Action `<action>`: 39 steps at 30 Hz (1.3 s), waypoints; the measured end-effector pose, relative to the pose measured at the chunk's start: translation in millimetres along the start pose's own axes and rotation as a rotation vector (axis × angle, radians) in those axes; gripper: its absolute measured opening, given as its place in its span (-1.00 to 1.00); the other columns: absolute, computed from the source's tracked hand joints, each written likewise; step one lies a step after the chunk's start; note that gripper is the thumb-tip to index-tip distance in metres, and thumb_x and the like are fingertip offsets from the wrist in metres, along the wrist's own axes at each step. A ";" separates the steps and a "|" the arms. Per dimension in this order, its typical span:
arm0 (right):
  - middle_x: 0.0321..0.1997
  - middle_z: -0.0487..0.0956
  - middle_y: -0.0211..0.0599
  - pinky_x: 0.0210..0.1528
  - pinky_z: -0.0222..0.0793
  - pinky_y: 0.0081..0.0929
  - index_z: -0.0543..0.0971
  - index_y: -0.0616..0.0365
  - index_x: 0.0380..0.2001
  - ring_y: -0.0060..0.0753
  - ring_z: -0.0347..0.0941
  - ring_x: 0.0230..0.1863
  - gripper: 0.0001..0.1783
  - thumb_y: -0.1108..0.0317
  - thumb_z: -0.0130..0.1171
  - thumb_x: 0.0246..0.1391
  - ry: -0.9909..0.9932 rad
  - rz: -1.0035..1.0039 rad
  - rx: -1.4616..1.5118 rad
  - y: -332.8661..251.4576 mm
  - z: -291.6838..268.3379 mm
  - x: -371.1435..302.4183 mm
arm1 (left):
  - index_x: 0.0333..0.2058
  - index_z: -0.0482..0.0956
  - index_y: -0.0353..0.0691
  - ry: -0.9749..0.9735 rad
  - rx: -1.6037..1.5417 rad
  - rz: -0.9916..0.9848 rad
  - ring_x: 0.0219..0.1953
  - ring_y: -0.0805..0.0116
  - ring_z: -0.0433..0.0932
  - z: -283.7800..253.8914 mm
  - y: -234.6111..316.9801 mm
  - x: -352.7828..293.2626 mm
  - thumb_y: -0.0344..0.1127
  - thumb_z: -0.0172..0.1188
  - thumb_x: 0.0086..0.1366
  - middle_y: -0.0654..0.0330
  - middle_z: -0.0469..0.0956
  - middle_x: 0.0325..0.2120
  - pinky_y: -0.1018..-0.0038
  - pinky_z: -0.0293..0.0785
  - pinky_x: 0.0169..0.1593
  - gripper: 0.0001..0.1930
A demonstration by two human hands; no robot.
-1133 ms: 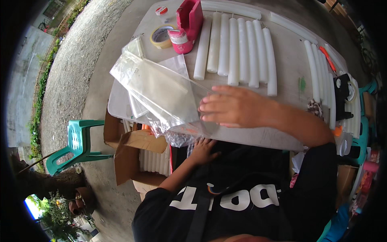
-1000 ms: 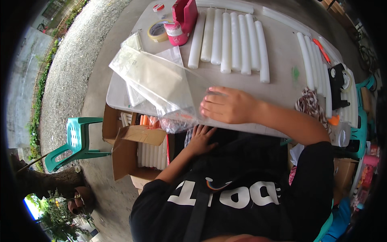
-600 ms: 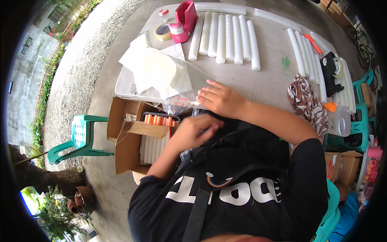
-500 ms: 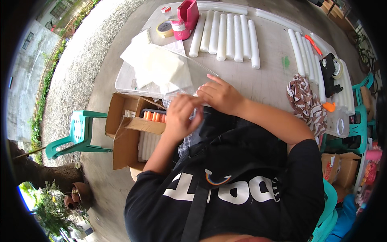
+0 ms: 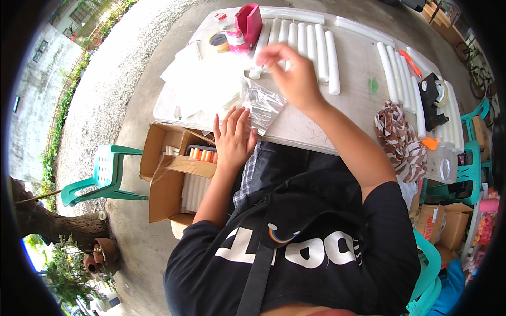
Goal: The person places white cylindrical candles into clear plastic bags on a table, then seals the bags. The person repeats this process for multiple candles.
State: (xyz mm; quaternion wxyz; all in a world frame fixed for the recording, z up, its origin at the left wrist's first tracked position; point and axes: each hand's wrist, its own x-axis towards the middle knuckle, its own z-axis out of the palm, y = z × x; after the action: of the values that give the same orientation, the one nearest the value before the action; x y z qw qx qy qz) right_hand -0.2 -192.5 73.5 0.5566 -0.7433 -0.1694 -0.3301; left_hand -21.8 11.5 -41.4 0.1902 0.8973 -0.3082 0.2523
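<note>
My left hand point(image 5: 233, 134) lies with its fingers spread at the near edge of the table, touching a crinkled clear plastic sheet point(image 5: 262, 108). Raised above the table, my right hand point(image 5: 292, 73) has bent fingers. Its fingertips are smeared by motion, so whether they hold anything cannot be made out. Behind it stretches a row of long white candles point(image 5: 333, 63). A stack of white sheets point(image 5: 197, 79), very bright in the light, is to the left of the plastic. Just beyond the stack stands a pink tape dispenser point(image 5: 249, 23), with a tape roll point(image 5: 219, 42) beside it.
More white candles point(image 5: 390, 73), a black tape dispenser point(image 5: 432, 100), an orange cutter point(image 5: 411, 63) and a brown-and-white patterned cloth point(image 5: 398, 139) occupy the table's right side. An open cardboard box point(image 5: 158, 197) with candles stands left of me. Beyond it is a green chair point(image 5: 108, 168).
My hands, together at the table edge before, are now apart. The right has risen up and away; the left has flattened onto the plastic, which now lies crumpled on the table.
</note>
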 end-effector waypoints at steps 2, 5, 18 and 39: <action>-0.28 0.68 -0.28 -0.15 0.49 -0.56 0.57 0.25 -0.21 -0.56 0.59 -0.23 -0.82 0.34 0.22 0.27 0.309 -0.149 0.084 -13.4 -12.9 16.2 | 0.18 0.43 -0.08 -0.009 0.025 0.003 0.33 0.26 0.29 1.0 2.4 1.0 -0.15 0.18 0.25 0.24 0.43 0.15 0.02 -0.11 0.44 -0.48; -0.32 0.66 -0.26 -0.14 0.47 -0.57 0.56 0.29 -0.23 -0.56 0.56 -0.25 -0.85 0.40 0.21 0.26 0.341 -0.190 0.241 -60.0 -50.3 9.9 | 0.19 0.40 -0.17 0.065 -0.112 -0.013 0.34 0.08 0.26 -5.7 7.1 -0.6 -0.17 0.15 0.26 0.08 0.38 0.18 -0.03 -0.14 0.43 -0.47; -0.39 0.60 -0.36 -0.35 0.50 -0.47 0.57 0.12 -0.25 -0.39 0.59 -0.41 -0.70 0.33 0.45 -0.03 -0.571 0.349 0.000 -159.7 -125.6 -109.6 | -0.15 0.62 -0.18 0.211 -1.230 0.840 -0.27 0.28 0.61 -73.6 121.5 27.1 -0.40 0.38 0.15 0.17 0.54 -0.17 0.44 0.63 -0.26 -0.73; -0.24 0.64 -0.33 -0.33 0.49 -0.47 0.63 0.08 -0.34 -0.36 0.60 -0.33 -0.78 0.48 0.45 -0.10 -0.445 -0.022 -0.009 -135.2 -112.9 -113.5 | -0.32 0.64 -0.15 -0.403 -1.149 0.471 -0.31 0.27 0.58 -114.3 83.1 34.2 -0.38 0.56 -0.04 0.17 0.57 -0.25 0.43 0.53 -0.32 -0.70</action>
State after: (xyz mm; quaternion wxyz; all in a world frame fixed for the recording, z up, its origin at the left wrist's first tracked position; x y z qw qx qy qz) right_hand -200.2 -241.7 111.5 0.4985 -0.7984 -0.2948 -0.1649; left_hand -90.7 -8.6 85.1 0.5176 0.5910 -0.6120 -0.0911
